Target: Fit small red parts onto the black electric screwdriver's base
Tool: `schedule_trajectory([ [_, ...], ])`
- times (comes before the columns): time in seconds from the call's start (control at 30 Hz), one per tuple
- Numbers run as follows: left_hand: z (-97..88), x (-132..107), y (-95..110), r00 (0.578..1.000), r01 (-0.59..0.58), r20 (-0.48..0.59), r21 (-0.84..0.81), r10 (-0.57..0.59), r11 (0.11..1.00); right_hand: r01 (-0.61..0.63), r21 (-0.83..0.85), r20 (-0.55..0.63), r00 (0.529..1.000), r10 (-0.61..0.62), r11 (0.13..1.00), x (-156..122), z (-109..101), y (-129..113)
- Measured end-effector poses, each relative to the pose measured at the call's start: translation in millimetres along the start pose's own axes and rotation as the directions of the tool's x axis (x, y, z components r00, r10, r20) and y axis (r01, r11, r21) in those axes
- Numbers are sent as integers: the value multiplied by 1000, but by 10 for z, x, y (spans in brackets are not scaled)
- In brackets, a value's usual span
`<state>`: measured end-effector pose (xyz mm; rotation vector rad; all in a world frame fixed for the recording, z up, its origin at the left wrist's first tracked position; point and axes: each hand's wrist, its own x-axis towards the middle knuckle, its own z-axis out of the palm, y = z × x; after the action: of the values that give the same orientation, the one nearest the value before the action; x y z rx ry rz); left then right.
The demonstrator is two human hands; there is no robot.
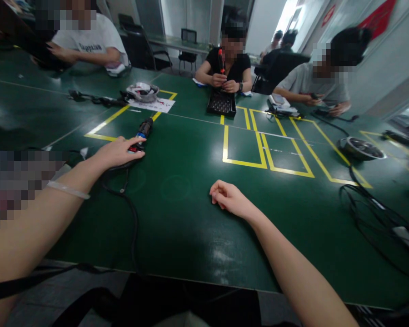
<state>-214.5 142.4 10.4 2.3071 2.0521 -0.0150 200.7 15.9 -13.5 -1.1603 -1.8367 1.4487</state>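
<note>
My left hand (117, 152) lies on the green table (191, 218) at the left, fingers stretched forward and resting on the near end of a black electric screwdriver (141, 133) with a blue and red band. Its black cable (129, 204) curls back toward the near table edge. My right hand (226, 197) rests on the table in the middle, fingers curled loosely into a fist with nothing visible in it. A white band sits on my left wrist.
Yellow tape rectangles (259, 150) mark the table. Three other people sit at the far side; one has a black tray (221, 103) before them. A round metal part (361, 148) and loose black cables (371, 209) lie at the right. A grey part on paper (143, 93) lies far left.
</note>
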Motion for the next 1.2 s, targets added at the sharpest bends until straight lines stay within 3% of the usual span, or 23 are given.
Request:
schedule_trajectory([
  [0.27,-146,10,-306,1000,-22,-17,62,23,998,-13,-37,11,1000,14,999,-10,-5,-43],
  [0.37,-158,-10,-313,985,-113,-107,166,132,980,-8,-40,13,1000,9,999,-8,-5,-47],
  [0.5,-194,-86,-201,971,-140,-142,311,191,940,-4,-42,13,1000,5,999,-2,0,-35],
  [0.7,-249,-84,-60,986,-153,0,374,165,915,-8,-47,14,1000,9,999,-2,1,-32],
  [1.07,-217,-25,140,977,-213,47,309,209,927,-5,-52,20,1000,6,999,-6,1,-43],
  [1.2,-134,-53,344,959,-282,39,242,281,928,-3,-40,21,1000,4,999,-8,-2,-64],
])
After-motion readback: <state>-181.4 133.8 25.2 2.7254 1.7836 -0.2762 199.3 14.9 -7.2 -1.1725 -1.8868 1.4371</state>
